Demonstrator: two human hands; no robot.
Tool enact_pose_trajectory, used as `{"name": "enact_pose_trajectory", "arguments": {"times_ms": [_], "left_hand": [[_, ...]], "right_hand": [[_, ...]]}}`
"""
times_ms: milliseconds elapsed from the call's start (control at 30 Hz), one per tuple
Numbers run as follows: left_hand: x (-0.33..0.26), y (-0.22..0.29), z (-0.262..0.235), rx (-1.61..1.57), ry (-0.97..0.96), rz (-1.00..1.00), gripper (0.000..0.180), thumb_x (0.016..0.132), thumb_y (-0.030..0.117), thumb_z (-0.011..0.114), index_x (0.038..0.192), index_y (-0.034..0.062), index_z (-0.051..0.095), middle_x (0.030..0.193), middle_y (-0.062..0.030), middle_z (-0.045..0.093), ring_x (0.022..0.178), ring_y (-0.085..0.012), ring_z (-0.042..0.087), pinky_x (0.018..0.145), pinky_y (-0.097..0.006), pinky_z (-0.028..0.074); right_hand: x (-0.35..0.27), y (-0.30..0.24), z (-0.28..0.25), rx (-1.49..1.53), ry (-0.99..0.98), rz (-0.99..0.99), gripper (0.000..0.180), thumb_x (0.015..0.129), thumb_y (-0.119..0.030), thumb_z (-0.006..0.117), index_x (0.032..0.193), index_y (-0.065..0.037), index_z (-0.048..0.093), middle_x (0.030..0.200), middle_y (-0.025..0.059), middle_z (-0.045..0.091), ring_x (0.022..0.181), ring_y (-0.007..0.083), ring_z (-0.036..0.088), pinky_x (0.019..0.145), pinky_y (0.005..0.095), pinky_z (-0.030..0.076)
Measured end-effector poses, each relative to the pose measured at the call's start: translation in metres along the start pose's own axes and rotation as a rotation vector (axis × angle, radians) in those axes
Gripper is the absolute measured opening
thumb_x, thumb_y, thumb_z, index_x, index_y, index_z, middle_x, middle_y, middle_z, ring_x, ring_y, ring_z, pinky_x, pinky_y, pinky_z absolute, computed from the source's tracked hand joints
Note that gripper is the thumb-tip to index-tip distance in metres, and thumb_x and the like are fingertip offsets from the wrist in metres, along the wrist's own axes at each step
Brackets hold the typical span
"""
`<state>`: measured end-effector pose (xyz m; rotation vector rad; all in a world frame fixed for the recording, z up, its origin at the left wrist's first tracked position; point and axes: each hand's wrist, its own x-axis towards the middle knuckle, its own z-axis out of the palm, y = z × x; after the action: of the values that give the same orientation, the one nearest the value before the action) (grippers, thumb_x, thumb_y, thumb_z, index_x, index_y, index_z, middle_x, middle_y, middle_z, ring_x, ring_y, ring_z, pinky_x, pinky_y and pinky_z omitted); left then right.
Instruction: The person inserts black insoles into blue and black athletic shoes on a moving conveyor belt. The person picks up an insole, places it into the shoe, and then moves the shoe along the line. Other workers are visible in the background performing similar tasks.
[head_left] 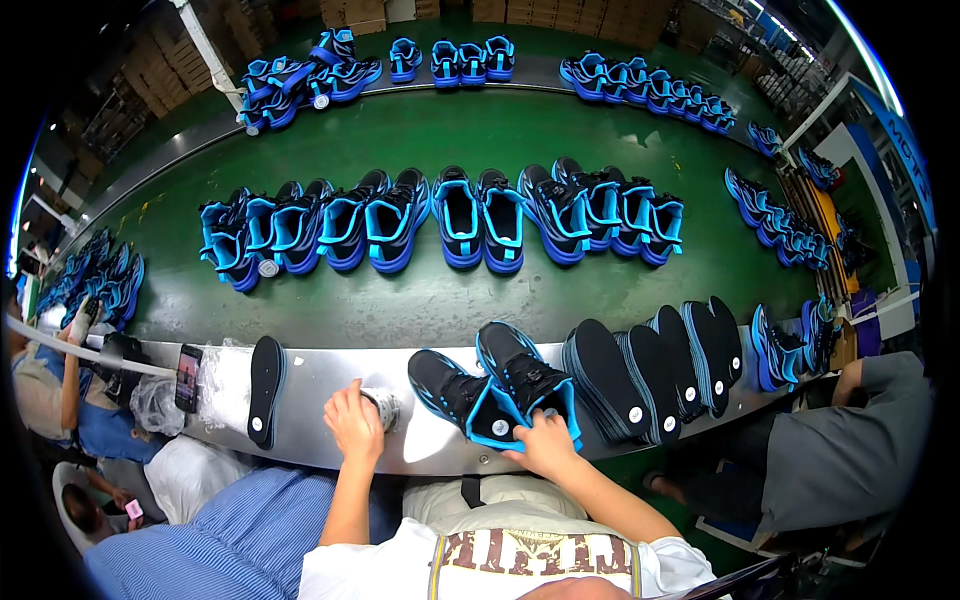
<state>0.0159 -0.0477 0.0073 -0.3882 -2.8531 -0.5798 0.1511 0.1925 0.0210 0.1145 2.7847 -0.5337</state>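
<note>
A pair of black and blue sneakers stands on the metal ledge before me, toes pointing away: a left shoe (440, 380) and a right shoe (512, 358). My right hand (547, 446) is closed at the heel opening of the right shoe, its fingertips inside the collar. A round white sticker shows inside each shoe. My left hand (353, 424) curls against the left side of a small whitish roll (383, 408) on the ledge, hiding part of it. Stacks of black insoles (604, 380) with round white stickers lie right of the shoes.
Another insole stack (265, 390) lies at left, beside clear plastic wrap (224, 375) and a propped phone (188, 378). More sneakers (343, 220) line the green belt (330, 310) beyond the ledge. One co-worker (840, 450) sits at right; others sit at left.
</note>
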Motion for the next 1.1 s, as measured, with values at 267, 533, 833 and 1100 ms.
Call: {"name": "enact_pose_trajectory", "arguments": {"times_ms": [267,533,833,1100], "left_hand": [[-0.005,-0.007,0.007,0.077,0.157,-0.094,0.026,0.071,0.016,0.051,0.095,0.0059,0.054,0.096,-0.0126,0.048,0.093,-0.0314,0.041,0.084,-0.042,0.029],[0.001,-0.002,-0.001,0.114,-0.013,-0.115,0.031,0.068,0.023,0.056,0.095,0.0071,0.053,0.105,-0.0101,0.047,0.106,-0.0298,0.039,0.090,-0.046,0.023],[0.047,0.112,0.038,0.069,0.062,0.117,0.029,0.066,0.014,0.057,0.092,0.0051,0.052,0.106,-0.0133,0.046,0.108,-0.0339,0.036,0.091,-0.044,0.026],[0.016,0.251,0.133,-0.233,-0.549,0.355,0.050,0.071,0.028,0.058,0.115,0.0094,0.043,0.120,-0.0178,0.034,0.113,-0.0363,0.030,0.092,-0.049,0.020]], "right_hand": [[-0.018,0.061,-0.173,0.796,-0.143,-0.174,0.027,0.063,-0.027,0.071,0.069,-0.004,0.059,0.063,0.0058,0.051,0.059,0.0159,0.050,0.055,0.0265,0.038],[-0.073,0.202,-0.299,0.203,0.458,0.213,0.029,0.054,-0.023,0.074,0.063,-0.002,0.056,0.060,0.0074,0.048,0.058,0.0199,0.050,0.054,0.0294,0.038],[0.017,0.425,-0.250,-0.402,0.422,0.742,0.035,0.065,-0.041,0.059,0.084,-0.012,0.063,0.078,0.0113,0.060,0.077,0.0257,0.057,0.066,0.0384,0.042],[0.145,0.451,-0.126,-0.171,0.672,0.393,0.025,0.067,-0.038,0.059,0.078,-0.015,0.061,0.075,0.0108,0.058,0.075,0.0266,0.054,0.070,0.0382,0.037]]}}
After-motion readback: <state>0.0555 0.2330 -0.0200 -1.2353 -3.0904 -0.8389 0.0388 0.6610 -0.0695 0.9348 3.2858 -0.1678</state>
